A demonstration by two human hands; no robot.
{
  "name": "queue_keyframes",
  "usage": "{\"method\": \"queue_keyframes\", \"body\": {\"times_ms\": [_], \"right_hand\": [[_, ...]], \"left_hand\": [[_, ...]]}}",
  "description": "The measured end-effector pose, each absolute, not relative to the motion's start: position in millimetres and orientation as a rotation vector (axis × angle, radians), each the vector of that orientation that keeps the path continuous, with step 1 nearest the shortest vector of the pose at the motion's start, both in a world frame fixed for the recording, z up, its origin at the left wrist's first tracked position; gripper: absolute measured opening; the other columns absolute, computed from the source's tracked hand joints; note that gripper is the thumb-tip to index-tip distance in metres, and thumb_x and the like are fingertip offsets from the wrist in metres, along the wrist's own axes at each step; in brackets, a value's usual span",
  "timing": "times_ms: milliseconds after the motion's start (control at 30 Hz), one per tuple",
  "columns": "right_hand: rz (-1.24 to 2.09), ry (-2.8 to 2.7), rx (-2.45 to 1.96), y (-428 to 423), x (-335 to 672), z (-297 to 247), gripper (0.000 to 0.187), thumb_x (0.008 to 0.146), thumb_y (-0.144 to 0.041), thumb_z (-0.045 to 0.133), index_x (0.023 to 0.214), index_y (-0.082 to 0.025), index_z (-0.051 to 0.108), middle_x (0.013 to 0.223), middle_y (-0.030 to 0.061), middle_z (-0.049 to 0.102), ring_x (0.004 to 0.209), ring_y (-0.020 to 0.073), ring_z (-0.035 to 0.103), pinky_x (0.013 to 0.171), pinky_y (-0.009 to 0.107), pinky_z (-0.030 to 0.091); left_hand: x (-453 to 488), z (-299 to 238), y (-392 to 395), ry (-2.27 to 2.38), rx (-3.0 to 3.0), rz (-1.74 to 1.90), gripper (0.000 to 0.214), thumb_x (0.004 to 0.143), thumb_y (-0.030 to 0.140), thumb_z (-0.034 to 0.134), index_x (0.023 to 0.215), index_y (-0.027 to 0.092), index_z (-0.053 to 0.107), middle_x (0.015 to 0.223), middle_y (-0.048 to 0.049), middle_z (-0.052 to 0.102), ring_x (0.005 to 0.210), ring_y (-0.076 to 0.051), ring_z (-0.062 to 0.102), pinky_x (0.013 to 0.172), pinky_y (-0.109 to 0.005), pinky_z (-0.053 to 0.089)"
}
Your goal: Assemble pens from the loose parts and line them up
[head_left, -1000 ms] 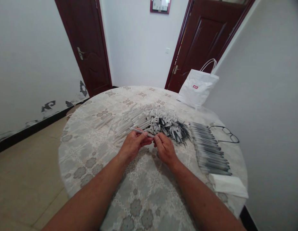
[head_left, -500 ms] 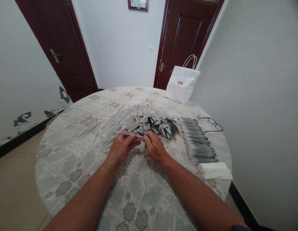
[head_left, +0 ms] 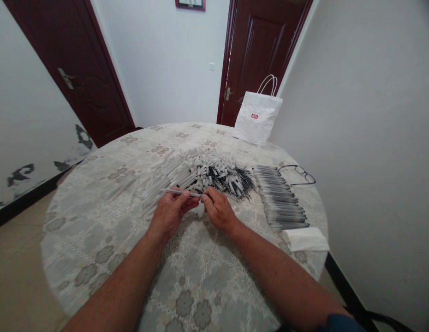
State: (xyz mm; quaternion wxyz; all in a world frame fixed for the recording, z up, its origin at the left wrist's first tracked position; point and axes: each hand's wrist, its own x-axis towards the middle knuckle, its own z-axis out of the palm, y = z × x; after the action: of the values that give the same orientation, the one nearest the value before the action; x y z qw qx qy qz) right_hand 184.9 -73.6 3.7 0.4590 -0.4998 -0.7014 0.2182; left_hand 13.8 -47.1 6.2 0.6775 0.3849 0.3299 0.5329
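A slim pale pen [head_left: 175, 191] lies across my left hand [head_left: 170, 211], gripped between thumb and fingers, its pointed end to the left. My right hand [head_left: 218, 208] pinches the pen's other end, and its fingers hide that tip. Both hands are just above the near edge of a heap of pen parts. Clear pen barrels [head_left: 173, 173] lie on the heap's left side. White caps [head_left: 214, 159] and black refills [head_left: 247, 180] are piled in its middle and right. Finished-looking pens [head_left: 280, 196] lie side by side in a row at the right.
The round table wears a flowered cloth [head_left: 187, 276]. Eyeglasses [head_left: 303, 174] and a folded white tissue [head_left: 305, 240] lie at the right. A white paper bag [head_left: 258, 117] stands at the back. A few loose barrels [head_left: 122, 185] lie at the left.
The whole view has shifted slightly, so everything appears a little further left and higher. Both hands keep the same hold on the pen.
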Motion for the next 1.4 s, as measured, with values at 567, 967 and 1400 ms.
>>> {"method": "queue_keyframes", "body": {"times_ms": [567, 967, 1400], "right_hand": [[0.576, -1.721, -1.253, -74.1, 184.8, -3.0, 0.032, 0.101, -0.039, 0.039, 0.08, -0.021, 0.056, 0.07, -0.0009, 0.058, 0.066, 0.0151, 0.055, 0.065, 0.027, 0.039], [0.546, -1.745, -1.258, -75.5, 186.7, -5.1, 0.02, 0.098, -0.038, 0.047, 0.096, -0.022, 0.058, 0.072, -0.0016, 0.06, 0.068, 0.0162, 0.057, 0.066, 0.027, 0.041], [0.653, -1.635, -1.229, -77.3, 189.0, 4.3, 0.04, 0.101, -0.042, 0.039, 0.07, -0.022, 0.053, 0.061, -0.0023, 0.055, 0.058, 0.014, 0.052, 0.059, 0.026, 0.038]], "left_hand": [[17.5, 7.5, -52.8, 0.766, 0.858, 1.208, 0.034, 0.075, 0.033, 0.08, 0.09, 0.016, 0.053, 0.089, -0.0098, 0.075, 0.076, -0.02, 0.074, 0.079, -0.038, 0.059], [16.8, 5.5, -51.5, 0.733, 0.837, 1.234, 0.034, 0.077, 0.031, 0.079, 0.091, 0.016, 0.051, 0.09, -0.0104, 0.075, 0.076, -0.021, 0.074, 0.078, -0.039, 0.06], [-1.2, 16.5, -48.9, 0.895, 1.247, 1.125, 0.029, 0.084, 0.041, 0.069, 0.092, 0.016, 0.057, 0.086, -0.0076, 0.072, 0.076, -0.019, 0.071, 0.074, -0.035, 0.057]]}}
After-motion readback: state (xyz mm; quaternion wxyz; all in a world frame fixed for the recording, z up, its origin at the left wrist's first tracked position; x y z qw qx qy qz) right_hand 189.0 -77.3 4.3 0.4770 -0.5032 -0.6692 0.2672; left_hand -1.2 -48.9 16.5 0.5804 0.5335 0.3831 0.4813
